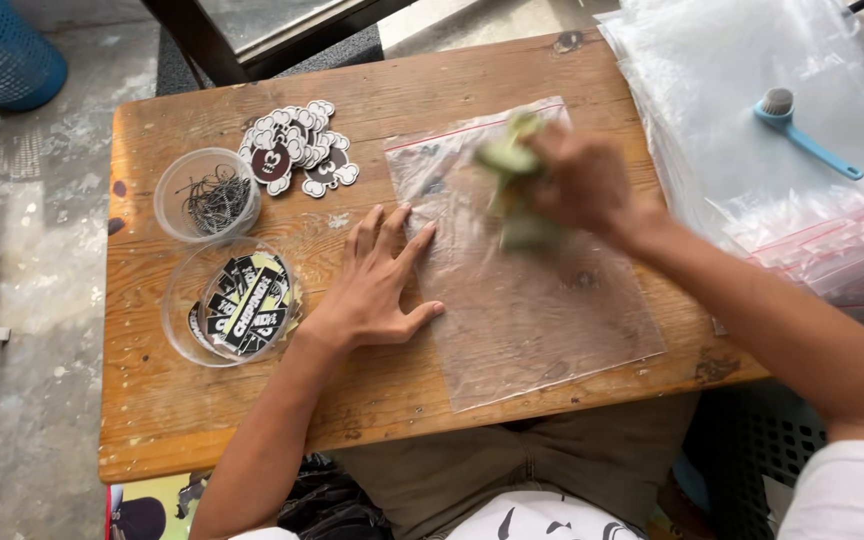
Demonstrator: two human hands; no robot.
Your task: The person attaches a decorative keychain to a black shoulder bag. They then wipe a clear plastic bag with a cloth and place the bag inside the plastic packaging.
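Wooden table [372, 90], left hand [377, 285] pinning clear bag [522, 300], right hand [582, 185] gripping cloth [512, 165]

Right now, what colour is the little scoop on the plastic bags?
Light blue scoop, seen in the head view.

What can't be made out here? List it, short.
- Green thing, head view: motion blur hides its kind; right hand covers part.
- Bag stack: cut off by the right and top edges.
- Bin: cut by the top-left corner.
- Small cup: dark wiry bits too small to tell.
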